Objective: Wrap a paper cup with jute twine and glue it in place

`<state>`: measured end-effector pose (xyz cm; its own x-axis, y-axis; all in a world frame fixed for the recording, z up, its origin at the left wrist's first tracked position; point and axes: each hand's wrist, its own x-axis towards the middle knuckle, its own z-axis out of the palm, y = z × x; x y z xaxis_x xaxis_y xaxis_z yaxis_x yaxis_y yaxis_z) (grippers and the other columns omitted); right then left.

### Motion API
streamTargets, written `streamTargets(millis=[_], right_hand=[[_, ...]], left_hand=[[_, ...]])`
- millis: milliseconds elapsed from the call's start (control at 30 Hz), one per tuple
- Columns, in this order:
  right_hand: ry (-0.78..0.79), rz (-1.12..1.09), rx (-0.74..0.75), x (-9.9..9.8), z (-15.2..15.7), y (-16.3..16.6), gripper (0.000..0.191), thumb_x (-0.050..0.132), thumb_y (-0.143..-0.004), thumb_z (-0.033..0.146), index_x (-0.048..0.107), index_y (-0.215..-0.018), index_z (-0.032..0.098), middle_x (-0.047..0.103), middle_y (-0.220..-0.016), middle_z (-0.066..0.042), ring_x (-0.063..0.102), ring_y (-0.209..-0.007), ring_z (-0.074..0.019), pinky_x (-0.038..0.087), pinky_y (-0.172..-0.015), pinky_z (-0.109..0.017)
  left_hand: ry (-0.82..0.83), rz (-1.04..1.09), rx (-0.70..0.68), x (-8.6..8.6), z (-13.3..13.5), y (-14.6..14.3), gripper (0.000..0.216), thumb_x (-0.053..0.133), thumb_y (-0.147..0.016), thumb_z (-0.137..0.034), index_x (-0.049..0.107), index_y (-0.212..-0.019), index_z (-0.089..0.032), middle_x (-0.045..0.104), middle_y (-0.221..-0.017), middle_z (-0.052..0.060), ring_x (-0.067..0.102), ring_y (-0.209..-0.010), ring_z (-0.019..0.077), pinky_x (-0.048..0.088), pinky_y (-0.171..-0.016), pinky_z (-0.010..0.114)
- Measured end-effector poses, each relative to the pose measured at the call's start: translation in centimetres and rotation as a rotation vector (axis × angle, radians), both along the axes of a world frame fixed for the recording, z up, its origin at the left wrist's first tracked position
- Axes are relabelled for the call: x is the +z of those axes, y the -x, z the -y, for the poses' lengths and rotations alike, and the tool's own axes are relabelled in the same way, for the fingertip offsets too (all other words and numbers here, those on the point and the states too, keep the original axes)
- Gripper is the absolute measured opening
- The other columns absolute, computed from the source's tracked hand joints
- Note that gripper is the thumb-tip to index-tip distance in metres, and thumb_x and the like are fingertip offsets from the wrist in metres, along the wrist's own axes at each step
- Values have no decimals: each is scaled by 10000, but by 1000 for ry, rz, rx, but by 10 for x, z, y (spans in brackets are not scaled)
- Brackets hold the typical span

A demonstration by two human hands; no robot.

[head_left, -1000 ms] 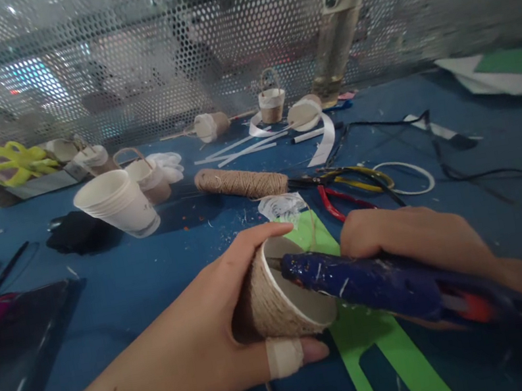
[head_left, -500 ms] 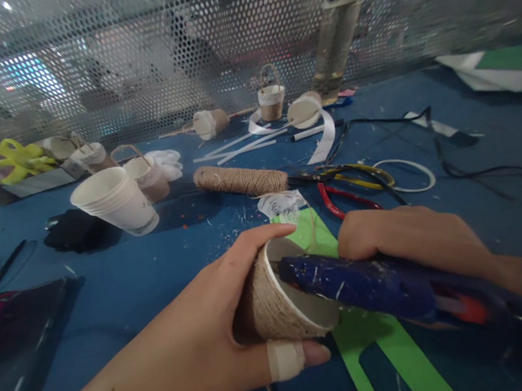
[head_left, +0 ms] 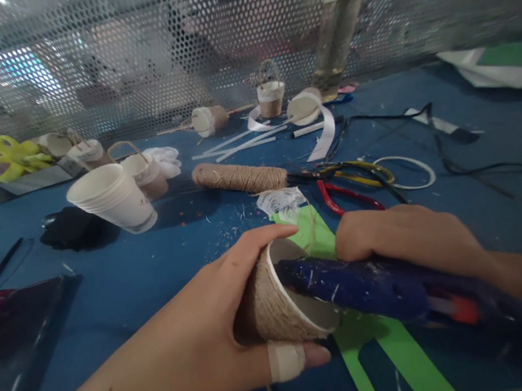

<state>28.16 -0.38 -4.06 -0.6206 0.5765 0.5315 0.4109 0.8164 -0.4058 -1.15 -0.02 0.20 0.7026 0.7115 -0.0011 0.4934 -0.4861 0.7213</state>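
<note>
- Two hands work at the bench's (head_left: pixel 162 265) front edge; left hand (head_left: pixel 201 346) closed round the cup's (head_left: pixel 270 307) twine wall.
- Cup looks light and crushable; rough twine should grip well.
- Right hand (head_left: pixel 409 241) clasps the glue gun (head_left: pixel 376 283), nozzle inside the rim.

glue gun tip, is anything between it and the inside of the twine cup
Nothing visible. The glue gun, gripped by the right hand, has its tip inside the open mouth of the twine-wrapped cup; the left hand clasps the cup from outside.
</note>
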Motion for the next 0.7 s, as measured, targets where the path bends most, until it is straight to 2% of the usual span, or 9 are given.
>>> streamTargets(millis=[133, 267, 500, 600, 700], right_hand=[[13, 2, 24, -1, 0, 0, 185, 396, -1155, 264, 475, -988, 262, 573, -871, 25, 565, -739, -137, 340, -618, -313], [39, -4, 34, 0, -1, 0, 174, 429, -1100, 168, 493, -967, 260, 577, -853, 21, 567, -723, -144, 353, -618, -315], [30, 11, 45, 1, 0, 1, 227, 419, -1042, 56, 465, -965, 265, 561, -844, 31, 544, -723, -140, 336, -616, -302], [11, 4, 32, 0, 0, 1, 214, 404, -1078, 92, 463, -967, 264, 556, -839, 35, 542, -719, -134, 334, -609, -304], [-2, -8, 17, 0, 0, 2, 192, 402, -1117, 174, 462, -962, 271, 558, -830, 41, 548, -700, -129, 353, -603, -297]], left_hand=[[10, -8, 6, 0, 0, -2, 821, 844, -887, -596, 377, -1550, -469, 708, -1245, -33, 731, -1001, 225, 610, -887, 320], [65, -15, 42, 0, 1, -4, 823, 853, -860, -626, 425, -1541, -452, 723, -1220, -24, 737, -955, 231, 604, -836, 316], [95, 2, 49, -2, 2, -2, 825, 872, -852, -598, 419, -1540, -537, 722, -1233, -40, 739, -955, 229, 597, -817, 297], [117, 22, 63, -2, 3, -3, 814, 875, -849, -587, 434, -1531, -536, 726, -1205, -47, 731, -925, 220, 598, -821, 296], [120, 76, 91, -1, 3, -3, 783, 882, -864, -524, 445, -1513, -564, 719, -1250, -77, 729, -1022, 217, 593, -922, 292]])
